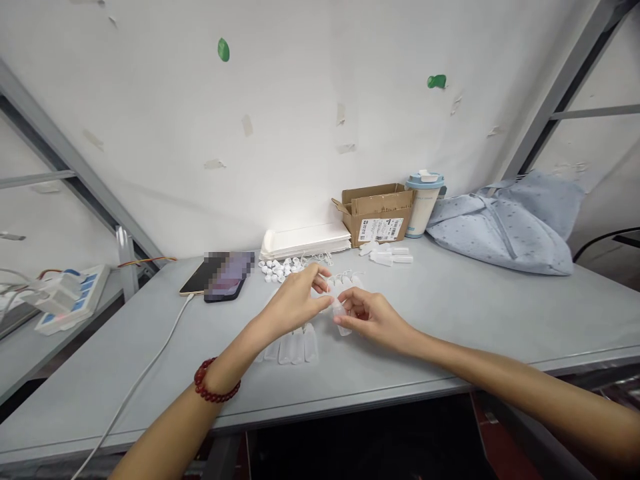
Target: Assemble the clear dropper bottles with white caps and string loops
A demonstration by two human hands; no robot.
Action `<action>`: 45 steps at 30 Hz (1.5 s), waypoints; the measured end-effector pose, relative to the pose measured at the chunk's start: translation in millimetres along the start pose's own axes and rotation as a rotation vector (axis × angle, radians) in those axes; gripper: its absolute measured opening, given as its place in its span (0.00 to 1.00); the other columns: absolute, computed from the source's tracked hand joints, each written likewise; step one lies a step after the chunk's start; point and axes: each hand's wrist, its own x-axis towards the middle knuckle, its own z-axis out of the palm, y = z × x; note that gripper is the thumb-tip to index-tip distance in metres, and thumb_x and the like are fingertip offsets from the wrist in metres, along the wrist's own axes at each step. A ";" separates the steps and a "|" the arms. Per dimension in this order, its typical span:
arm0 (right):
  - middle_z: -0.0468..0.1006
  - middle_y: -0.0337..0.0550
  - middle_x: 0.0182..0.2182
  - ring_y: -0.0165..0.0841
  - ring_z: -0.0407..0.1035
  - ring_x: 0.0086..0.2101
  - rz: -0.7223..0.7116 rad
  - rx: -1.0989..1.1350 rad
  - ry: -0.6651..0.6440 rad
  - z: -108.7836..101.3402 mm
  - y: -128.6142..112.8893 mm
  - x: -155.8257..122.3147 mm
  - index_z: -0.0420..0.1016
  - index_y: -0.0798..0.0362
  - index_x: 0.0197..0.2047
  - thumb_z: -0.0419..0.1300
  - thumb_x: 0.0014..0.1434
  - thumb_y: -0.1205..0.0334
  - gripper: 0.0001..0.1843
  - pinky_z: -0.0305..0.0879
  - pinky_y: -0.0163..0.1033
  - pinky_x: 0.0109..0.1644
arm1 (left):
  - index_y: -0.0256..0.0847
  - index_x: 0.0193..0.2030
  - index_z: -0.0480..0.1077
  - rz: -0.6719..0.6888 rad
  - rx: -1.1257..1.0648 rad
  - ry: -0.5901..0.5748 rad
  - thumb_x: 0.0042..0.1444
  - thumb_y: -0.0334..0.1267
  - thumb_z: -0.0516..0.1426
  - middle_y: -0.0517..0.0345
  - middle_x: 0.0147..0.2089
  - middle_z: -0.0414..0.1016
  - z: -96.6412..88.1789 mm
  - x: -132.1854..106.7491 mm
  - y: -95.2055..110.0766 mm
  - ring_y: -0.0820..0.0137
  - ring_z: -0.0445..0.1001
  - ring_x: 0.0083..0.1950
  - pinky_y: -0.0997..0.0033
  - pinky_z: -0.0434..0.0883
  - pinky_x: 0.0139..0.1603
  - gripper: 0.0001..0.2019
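Observation:
In my right hand point(375, 321) is a small translucent plastic bottle point(343, 325), held near-upright between thumb and fingers just over the table. My left hand point(300, 293) is beside its top, the thumb tip at the neck and the fingers loosely curled and apart from the thumb. Nothing clear shows between them. Several similar bottles point(299, 347) lie in a row below my left hand. More translucent pieces point(345, 283) lie behind both hands, partly covered by them. A heap of small white caps point(280, 268) sits beyond my left hand.
White flat sheets or envelopes point(307, 241) are stacked against the wall. Beside them stand an open cardboard box point(383, 217) and a lidded cup point(423, 207). Loose translucent bottles point(393, 255) lie before the box. Blue cloth point(500, 230) is at right, phones point(197, 277) and a charging cable point(150, 363) at left.

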 end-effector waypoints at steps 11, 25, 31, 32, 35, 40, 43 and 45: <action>0.67 0.35 0.24 0.26 0.62 0.21 0.140 0.131 0.053 0.9 9.6 3.5 0.64 0.55 0.38 0.61 0.52 0.54 0.16 0.56 0.30 0.18 | 0.40 0.45 0.64 0.352 0.409 -0.188 0.57 0.39 0.56 0.51 0.45 0.68 8.7 -19.0 16.9 0.62 0.68 0.46 0.64 0.68 0.42 0.10; 0.67 0.35 0.22 0.25 0.60 0.22 -0.003 -0.071 -0.067 1.5 -1.8 -0.2 0.66 0.56 0.29 0.57 0.57 0.52 0.14 0.56 0.32 0.25 | 0.41 0.39 0.64 0.169 0.277 -0.311 0.49 0.41 0.59 0.56 0.42 0.68 3.8 -24.0 13.6 0.63 0.67 0.44 0.68 0.66 0.39 0.12; 0.71 0.39 0.26 0.27 0.62 0.25 -0.077 -0.223 -0.134 0.8 -0.1 -0.7 0.70 0.57 0.35 0.56 0.58 0.56 0.11 0.59 0.33 0.29 | 0.43 0.41 0.66 0.120 0.193 -0.375 0.45 0.43 0.62 0.58 0.42 0.69 -3.4 -22.4 3.7 0.63 0.67 0.45 0.70 0.65 0.40 0.16; 0.71 0.39 0.27 0.27 0.63 0.25 -0.092 -0.234 -0.138 0.8 0.6 -0.8 0.70 0.57 0.36 0.57 0.58 0.56 0.11 0.59 0.33 0.29 | 0.42 0.41 0.66 0.106 0.213 -0.380 0.45 0.43 0.62 0.57 0.42 0.69 -2.6 -22.3 4.2 0.63 0.67 0.45 0.70 0.65 0.39 0.16; 0.72 0.41 0.30 0.27 0.63 0.26 -0.137 -0.275 -0.150 0.5 2.4 -0.9 0.69 0.58 0.38 0.59 0.56 0.58 0.12 0.60 0.33 0.30 | 0.40 0.40 0.67 0.073 0.270 -0.390 0.46 0.43 0.61 0.55 0.40 0.69 -0.2 -22.2 6.9 0.61 0.67 0.44 0.68 0.64 0.39 0.16; 0.73 0.42 0.33 0.27 0.63 0.27 -0.197 -0.335 -0.197 -1.2 4.8 0.1 0.69 0.58 0.40 0.63 0.53 0.54 0.17 0.61 0.34 0.32 | 0.39 0.41 0.66 0.061 0.334 -0.431 0.47 0.45 0.60 0.54 0.41 0.69 0.5 -23.2 7.7 0.60 0.66 0.45 0.68 0.63 0.38 0.17; 0.71 0.41 0.31 0.28 0.62 0.28 -0.232 -0.377 -0.223 -1.8 6.0 1.1 0.69 0.58 0.40 0.64 0.52 0.52 0.19 0.60 0.34 0.32 | 0.39 0.41 0.65 0.054 0.358 -0.459 0.47 0.46 0.59 0.56 0.40 0.69 0.1 -24.4 6.1 0.61 0.66 0.45 0.69 0.63 0.36 0.17; 0.70 0.41 0.31 0.28 0.62 0.28 -0.241 -0.393 -0.229 -1.9 6.8 1.5 0.69 0.58 0.40 0.64 0.51 0.51 0.20 0.60 0.34 0.33 | 0.39 0.41 0.64 0.051 0.366 -0.464 0.48 0.45 0.59 0.56 0.41 0.68 0.0 -24.8 5.3 0.61 0.66 0.46 0.69 0.63 0.37 0.16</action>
